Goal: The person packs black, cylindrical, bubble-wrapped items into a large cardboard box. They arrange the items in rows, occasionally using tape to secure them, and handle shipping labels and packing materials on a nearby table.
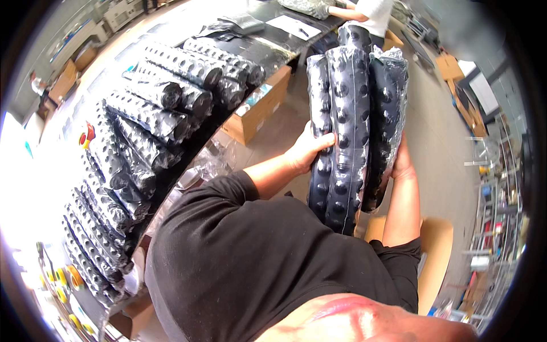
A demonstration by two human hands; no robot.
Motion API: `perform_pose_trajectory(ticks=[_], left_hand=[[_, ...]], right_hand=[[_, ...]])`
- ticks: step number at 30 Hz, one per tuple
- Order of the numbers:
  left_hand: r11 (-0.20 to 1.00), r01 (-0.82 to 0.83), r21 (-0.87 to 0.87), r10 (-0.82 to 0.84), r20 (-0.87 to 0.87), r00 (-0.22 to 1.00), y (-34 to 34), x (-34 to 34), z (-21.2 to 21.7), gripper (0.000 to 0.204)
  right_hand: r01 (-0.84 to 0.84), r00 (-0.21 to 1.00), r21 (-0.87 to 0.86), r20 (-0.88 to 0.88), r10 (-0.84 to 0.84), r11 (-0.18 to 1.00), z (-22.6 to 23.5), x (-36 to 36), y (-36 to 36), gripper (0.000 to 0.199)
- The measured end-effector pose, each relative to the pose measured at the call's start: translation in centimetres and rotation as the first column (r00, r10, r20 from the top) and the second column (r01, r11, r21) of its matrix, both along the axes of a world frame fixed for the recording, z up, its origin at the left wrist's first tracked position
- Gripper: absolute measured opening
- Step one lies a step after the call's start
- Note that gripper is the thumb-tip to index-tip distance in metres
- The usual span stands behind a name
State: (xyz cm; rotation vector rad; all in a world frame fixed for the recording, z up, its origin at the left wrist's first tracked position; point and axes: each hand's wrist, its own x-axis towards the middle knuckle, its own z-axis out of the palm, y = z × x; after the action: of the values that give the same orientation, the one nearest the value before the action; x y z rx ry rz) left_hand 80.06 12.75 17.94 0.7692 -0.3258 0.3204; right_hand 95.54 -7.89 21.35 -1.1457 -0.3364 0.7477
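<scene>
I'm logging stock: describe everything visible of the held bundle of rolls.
The bundle is several long black rolls studded with bumps, seemingly wrapped in shiny clear plastic, held side by side right of the table, tilt unclear. The left hand grips its left side, thumb in front; the right hand holds its right.

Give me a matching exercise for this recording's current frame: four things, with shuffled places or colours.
1. Left hand
2. Right hand
3. Sheet of paper
4. Shirt

A. Black
B. At the right side of the held rolls
C. White, on the table
D. Thumb across the leftmost held roll

Pairs: 1-D, 2-B, 3-C, 4-A
</scene>
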Motion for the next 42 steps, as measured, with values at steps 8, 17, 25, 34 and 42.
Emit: perform_pose_trajectory(ticks=[8, 17, 25, 34, 42], left_hand=[[0.946, -0.315, -0.08, 0.311, -0.059, 0.949, 5.5, 8.2, 0.1, 0.068], [0.789, -0.576, -0.213, 0.559, -0.143, 0.817, 22.6, 16.7, 2.6, 0.055], [0.541, -0.812, 0.217, 0.679, -0.683, 0.27, 38.0, 19.7, 4.7, 0.078], [0.051, 0.127, 0.991, 0.959, -0.014, -0.282, 38.8, 24.0, 4.6, 0.119], [0.137, 0.466, 0.874, 0.937, 0.038, -0.347, 39.7, 25.6, 4.1, 0.114]], right_hand=[[-0.332, 0.941, -0.091, 0.034, 0.336, 0.939, 3.1, 13.5, 11.7, 0.072], [-0.644, 0.765, -0.021, -0.031, 0.643, 0.765, 9.2, 21.0, 36.4, 0.066], [-0.804, 0.576, -0.309, -0.193, 0.794, 0.508, 5.3, 29.0, 60.0, 0.076], [-0.167, 0.512, -0.857, 0.347, 0.786, 0.487, -1.7, 28.5, 68.1, 0.117], [-0.487, 0.505, -0.653, 0.332, 0.797, 0.58, -6.2, 35.4, 68.0, 0.104]])
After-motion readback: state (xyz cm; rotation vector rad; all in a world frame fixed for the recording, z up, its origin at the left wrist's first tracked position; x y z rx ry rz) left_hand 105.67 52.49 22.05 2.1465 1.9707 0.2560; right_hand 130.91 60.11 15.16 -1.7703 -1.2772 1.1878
